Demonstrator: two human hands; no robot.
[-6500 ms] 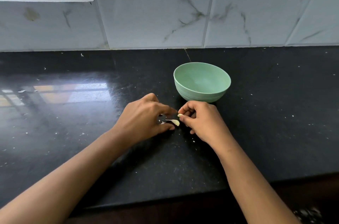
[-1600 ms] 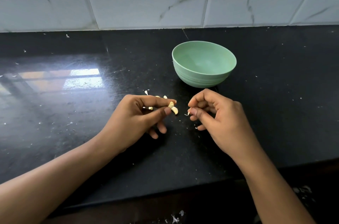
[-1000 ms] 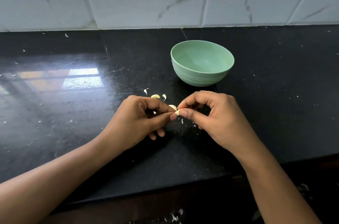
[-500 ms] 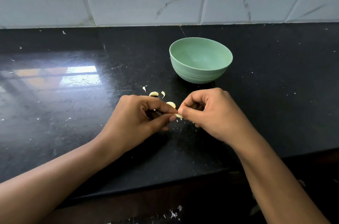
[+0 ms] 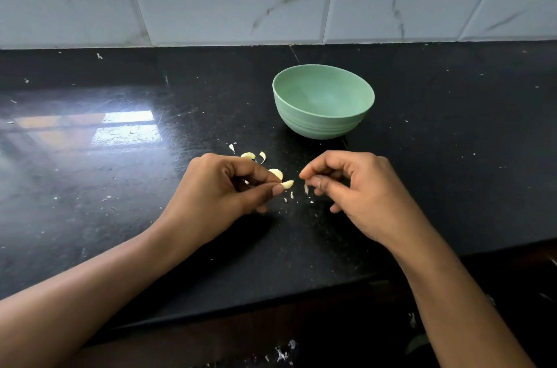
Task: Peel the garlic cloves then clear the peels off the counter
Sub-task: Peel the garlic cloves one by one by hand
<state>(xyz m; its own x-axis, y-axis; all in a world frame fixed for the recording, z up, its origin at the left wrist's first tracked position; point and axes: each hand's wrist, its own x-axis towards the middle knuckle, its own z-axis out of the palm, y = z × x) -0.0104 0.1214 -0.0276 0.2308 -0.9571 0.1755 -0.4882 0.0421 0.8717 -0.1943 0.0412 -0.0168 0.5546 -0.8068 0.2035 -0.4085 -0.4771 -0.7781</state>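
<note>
Head cam has us mid-peel, we reckon. Our left hand (image 5: 223, 190) pinches a clove (image 5: 287, 184) between thumb and forefinger, dead centre of the frame, low over the counter (image 5: 120, 217). Our right hand (image 5: 358, 190) sits just right of it, clear of the clove, fingers curled. Its forefinger and thumb tips are close together, with a sliver (image 5: 306, 188) of peel at the thumb. Pinched or dropping, we can't tell.

Flakes (image 5: 291, 194) dot the counter below the gap between the hands. A second clove (image 5: 275, 173) lies just above the held one, by the left fingertips. A few pale bits (image 5: 247, 155) sit up-left of that, too small to call peel or clove. The bowl (image 5: 324, 101) sits above it all and looks empty.

So it's the peeling step, and clearing hasn't started. Next we'd ditch the sliver and go back in with a fingernail for any skin left on the clove. Those flakes are tiny, so sweeping probably beats picking.
</note>
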